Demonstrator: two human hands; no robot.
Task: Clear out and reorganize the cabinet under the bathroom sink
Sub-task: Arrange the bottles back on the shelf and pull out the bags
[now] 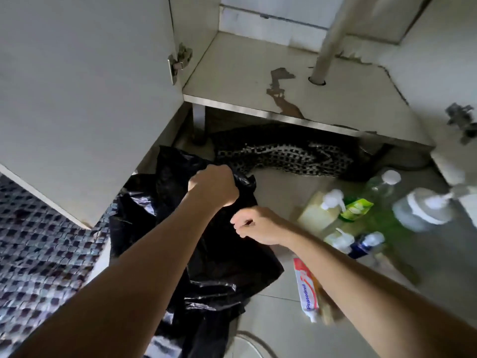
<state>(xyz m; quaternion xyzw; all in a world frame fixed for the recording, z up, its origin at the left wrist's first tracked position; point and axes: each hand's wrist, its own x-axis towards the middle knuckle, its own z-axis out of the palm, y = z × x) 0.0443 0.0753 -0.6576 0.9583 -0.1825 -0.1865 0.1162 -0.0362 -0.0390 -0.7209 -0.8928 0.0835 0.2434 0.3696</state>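
A black plastic bag (222, 264) lies crumpled on the floor in front of the open cabinet. My left hand (214, 186) grips its upper edge in a fist. My right hand (254, 224) pinches the bag's edge just below and to the right. The cabinet floor (245, 76) is bare and stained, with a grey drain pipe (327, 45) running down through it. To the right on the floor stand several bottles: a pump bottle (320, 209), a clear bottle of green liquid (382, 192) and a white pump jar (418, 209). A Pepsodent toothpaste tube (305, 290) lies near my right forearm.
The left cabinet door (85, 86) stands open. A black-and-white patterned mat (284, 156) lies under the cabinet's front edge. A checked cloth (44, 254) is at the left. A green sachet (357, 208) and small bottles (361, 244) sit among the containers.
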